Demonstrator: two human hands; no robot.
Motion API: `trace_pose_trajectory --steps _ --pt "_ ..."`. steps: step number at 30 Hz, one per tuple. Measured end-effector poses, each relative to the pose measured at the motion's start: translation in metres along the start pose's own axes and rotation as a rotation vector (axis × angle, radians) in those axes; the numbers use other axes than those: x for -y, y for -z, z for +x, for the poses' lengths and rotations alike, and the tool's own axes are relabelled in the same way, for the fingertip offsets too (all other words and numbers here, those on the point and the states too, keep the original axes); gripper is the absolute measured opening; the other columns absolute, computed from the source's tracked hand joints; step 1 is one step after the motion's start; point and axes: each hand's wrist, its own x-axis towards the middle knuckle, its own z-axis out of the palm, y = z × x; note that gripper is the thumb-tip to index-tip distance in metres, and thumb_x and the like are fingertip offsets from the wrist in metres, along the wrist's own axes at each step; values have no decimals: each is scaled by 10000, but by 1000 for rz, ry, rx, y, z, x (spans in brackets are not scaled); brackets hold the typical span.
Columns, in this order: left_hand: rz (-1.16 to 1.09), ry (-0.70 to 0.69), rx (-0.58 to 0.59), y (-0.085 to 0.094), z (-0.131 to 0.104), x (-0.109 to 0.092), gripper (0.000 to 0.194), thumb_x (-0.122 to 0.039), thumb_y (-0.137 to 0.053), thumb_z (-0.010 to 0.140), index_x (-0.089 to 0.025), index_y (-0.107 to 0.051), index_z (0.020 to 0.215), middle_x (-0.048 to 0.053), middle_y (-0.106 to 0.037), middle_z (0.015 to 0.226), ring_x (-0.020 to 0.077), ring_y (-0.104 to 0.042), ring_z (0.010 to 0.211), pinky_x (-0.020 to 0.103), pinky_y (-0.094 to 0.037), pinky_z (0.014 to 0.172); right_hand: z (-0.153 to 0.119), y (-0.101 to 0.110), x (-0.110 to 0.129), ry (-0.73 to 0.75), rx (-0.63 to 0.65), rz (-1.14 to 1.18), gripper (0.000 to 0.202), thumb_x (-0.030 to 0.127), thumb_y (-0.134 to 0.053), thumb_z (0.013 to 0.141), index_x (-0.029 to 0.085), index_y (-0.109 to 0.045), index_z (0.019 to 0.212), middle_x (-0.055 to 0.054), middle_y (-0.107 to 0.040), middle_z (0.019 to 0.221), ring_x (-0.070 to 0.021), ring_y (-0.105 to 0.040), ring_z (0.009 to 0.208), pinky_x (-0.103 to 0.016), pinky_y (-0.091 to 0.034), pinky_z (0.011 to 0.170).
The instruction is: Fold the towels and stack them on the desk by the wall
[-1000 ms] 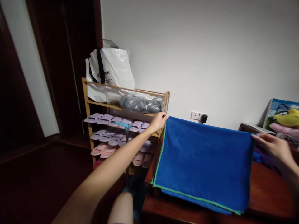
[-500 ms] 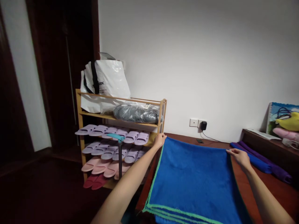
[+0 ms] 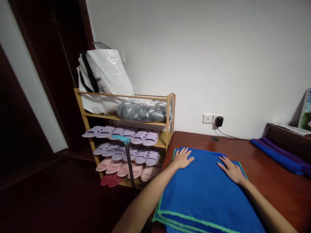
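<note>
A blue towel (image 3: 204,191) with bright green stitched edges lies folded in layers on the reddish-brown table (image 3: 274,181). My left hand (image 3: 182,158) rests flat on its far left part, fingers spread. On the far right part lies my right hand (image 3: 232,170), palm down with its fingers stretched out. Neither hand grips the cloth. The layered green edges show at the near left corner, and the nearest part of the towel runs out of view.
Left of the table stands a wooden shoe rack (image 3: 167,113) with rows of slippers (image 3: 138,137), a white bag (image 3: 104,77) and plastic-wrapped grey items (image 3: 145,111). A blue-topped pole (image 3: 128,155) stands before it. Rolled blue and purple cloths (image 3: 279,155) lie at right, near a plugged-in black adapter (image 3: 219,121).
Both hands have let go of the towel's raised far corners and now lie flat on it. The far edge has come down onto the table. The view has shifted slightly.
</note>
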Motion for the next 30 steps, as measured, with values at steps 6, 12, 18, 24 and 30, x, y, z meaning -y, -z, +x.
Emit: trace_pose_trajectory --steps 6,12,18,24,30 --pt "-7 30 45 -7 -6 6 664 -635 -232 900 -264 -284 1449 62 -151 1542 262 -68 1413 600 -26 1081 -18 8 -13 -77 23 -67 723 678 -176 844 292 -225 1454 3 -202 1509 -171 -124 1402 -453 -103 1138" --pt "-13 -3 37 0 -28 -2 641 -632 -258 892 -292 -312 1433 48 -204 1531 268 -97 1410 627 -14 1069 -49 6 -4 -96 15 -83 728 675 -150 841 290 -224 1454 14 -225 1500 -161 -135 1400 -458 -153 1130" --pt "-31 -49 73 -2 -59 -5 650 -648 -249 891 -307 -289 1443 31 -179 1537 267 -76 1412 631 -19 1070 -96 5 2 -145 8 -68 754 729 -133 814 333 -215 1450 30 -217 1502 -144 -127 1399 -442 -159 1134" --pt "-42 -107 102 1 -83 -8 654 -656 -242 896 -313 -265 1452 20 -158 1541 267 -58 1413 631 1 1073 -156 1 15 -163 -110 -20 714 727 -230 800 367 -306 1413 39 -319 1457 -165 -185 1387 -458 -227 1118" --pt "-63 -152 85 2 -92 -5 633 -636 -280 904 -316 -277 1449 30 -174 1536 263 -78 1412 612 4 1080 -246 -28 5 -57 -427 229 556 586 -454 763 530 -384 1312 106 -430 1370 -282 -317 1322 -576 -350 1036"
